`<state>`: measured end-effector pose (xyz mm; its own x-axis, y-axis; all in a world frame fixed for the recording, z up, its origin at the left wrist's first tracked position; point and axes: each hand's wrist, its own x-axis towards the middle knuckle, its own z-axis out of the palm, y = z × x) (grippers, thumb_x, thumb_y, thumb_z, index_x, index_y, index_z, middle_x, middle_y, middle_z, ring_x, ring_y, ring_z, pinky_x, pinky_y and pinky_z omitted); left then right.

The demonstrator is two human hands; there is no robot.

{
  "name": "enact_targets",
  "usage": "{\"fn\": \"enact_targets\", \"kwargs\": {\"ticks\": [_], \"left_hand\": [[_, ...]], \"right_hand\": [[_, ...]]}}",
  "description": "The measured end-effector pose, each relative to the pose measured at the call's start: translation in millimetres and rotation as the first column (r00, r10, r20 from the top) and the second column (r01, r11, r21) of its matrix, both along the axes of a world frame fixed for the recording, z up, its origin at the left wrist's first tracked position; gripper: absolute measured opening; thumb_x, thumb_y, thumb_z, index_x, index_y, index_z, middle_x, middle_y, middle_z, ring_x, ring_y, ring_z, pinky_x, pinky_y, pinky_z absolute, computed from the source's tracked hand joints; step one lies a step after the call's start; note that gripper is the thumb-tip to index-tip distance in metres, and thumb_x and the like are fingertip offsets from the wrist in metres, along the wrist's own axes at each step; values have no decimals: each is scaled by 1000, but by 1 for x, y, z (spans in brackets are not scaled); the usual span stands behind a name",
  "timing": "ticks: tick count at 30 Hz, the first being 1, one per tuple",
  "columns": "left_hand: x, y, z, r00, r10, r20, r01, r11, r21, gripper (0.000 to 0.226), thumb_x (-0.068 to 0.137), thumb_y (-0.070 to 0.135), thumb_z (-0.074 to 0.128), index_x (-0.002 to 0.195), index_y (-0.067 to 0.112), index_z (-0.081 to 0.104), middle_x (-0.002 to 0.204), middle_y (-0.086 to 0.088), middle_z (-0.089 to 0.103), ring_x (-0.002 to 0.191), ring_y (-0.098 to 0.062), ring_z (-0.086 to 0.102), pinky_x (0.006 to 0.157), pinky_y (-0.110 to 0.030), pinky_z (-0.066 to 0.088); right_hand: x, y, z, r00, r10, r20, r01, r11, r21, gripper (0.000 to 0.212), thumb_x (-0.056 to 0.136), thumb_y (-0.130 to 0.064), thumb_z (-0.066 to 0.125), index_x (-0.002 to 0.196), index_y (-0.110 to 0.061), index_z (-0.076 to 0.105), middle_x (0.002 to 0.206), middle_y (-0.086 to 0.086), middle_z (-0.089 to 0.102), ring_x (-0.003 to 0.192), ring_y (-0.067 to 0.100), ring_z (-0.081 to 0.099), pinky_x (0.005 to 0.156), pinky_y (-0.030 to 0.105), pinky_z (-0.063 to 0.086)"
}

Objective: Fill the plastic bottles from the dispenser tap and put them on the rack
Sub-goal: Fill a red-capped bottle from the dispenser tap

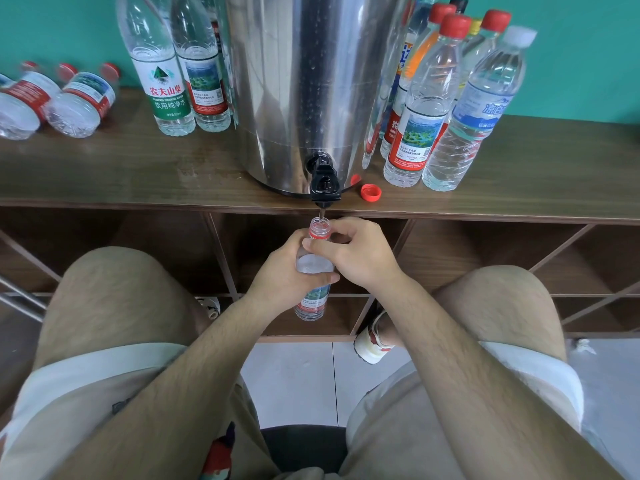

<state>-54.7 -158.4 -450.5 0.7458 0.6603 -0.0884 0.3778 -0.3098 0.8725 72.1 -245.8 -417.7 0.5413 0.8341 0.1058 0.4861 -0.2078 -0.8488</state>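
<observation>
1. The rack (467,258) is the biggest thing; its brown top (138,168) goes from side to side, and its front edge sits just above the hands; open boxes lie under it.
2. The steel dispenser (311,81) stands in the middle of the top, close to the front edge; small drops cling to its side.
3. Full bottles (419,133) with red caps crowd the right side of the dispenser; one with a white cap (474,109) has a blue label that starts 凉白, and the rest of it cannot be read.
4. Two bottles stand to the left of the dispenser; the green label (166,95) says 农夫山泉 and 饮用纯净水; more bottles (79,102) lie on their sides at the far left; bare top stays open between them.
5. The left hand (280,271) wraps round the middle of the bottle (313,268), fingers curled tight.
6. The right hand (356,254) pinches the neck with thumb and fingers, just below the red ring.
7. The bottle is held up in front of the rack, between the knees; its mouth is open and sits right under the tap (324,183); its small label is too blurry to read.
8. The black tap sticks out over the front edge.
9. A loose red cap (371,192) lies on the top, just right of the tap.
</observation>
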Motion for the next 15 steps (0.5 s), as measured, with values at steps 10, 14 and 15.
{"fn": "enact_targets", "kwargs": {"ticks": [10,14,15], "left_hand": [[0,1,-1,1000,2,-4,-2,1000,-8,80,81,32,88,147,29,44,137,5,63,122,-15,61,94,-30,50],[0,1,-1,1000,3,-2,-3,1000,-1,80,81,32,88,147,30,44,136,6,63,116,-9,59,92,-28,49],[0,1,-1,1000,3,-1,-3,1000,-5,80,80,32,88,147,30,44,136,5,63,118,-11,60,94,-30,50]], "right_hand": [[-1,0,1,1000,2,10,-2,1000,-1,24,90,-38,79,109,-22,82,97,-10,75,93,9,68,76,22,47],[-1,0,1,1000,7,9,-7,1000,-1,24,90,-37,79,109,-22,81,98,-9,76,94,9,68,77,23,48],[-1,0,1,1000,7,7,-7,1000,0,24,90,-37,79,109,-22,81,98,-9,76,93,9,68,77,23,48]]}}
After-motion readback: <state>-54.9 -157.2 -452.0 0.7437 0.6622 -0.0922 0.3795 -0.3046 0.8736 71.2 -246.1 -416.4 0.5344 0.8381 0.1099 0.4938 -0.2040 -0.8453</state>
